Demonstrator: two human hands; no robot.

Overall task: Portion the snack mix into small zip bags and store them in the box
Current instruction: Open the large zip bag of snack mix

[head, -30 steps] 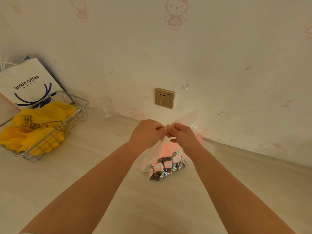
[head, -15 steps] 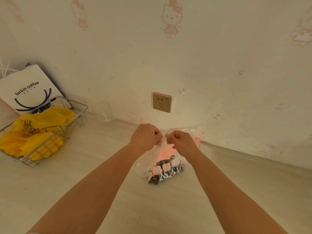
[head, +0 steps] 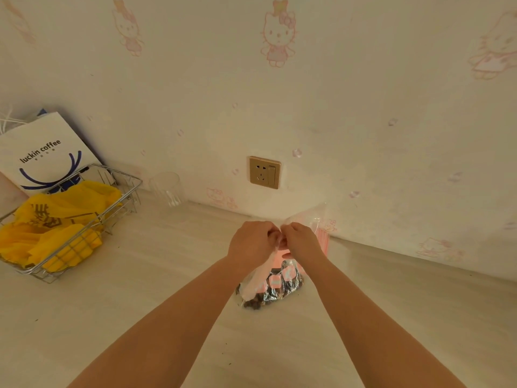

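Both hands (head: 279, 242) have drawn closer, pinching the bag (head: 270, 287) top below them; it's seemingly being worked open or shut.

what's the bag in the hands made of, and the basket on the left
The bag looks like thin clear plastic film, glossy and crinkled, with the dark snack mix showing through; both hands pinch its top. The basket looks like bare metal wire, shiny and silvery, an open grid with yellow bags showing through.

A home: cartoon-cat wallpaper (head: 278, 32), a wall socket (head: 264, 172), a coffee-shop bag (head: 42, 152) and wire basket (head: 84, 219) far left.
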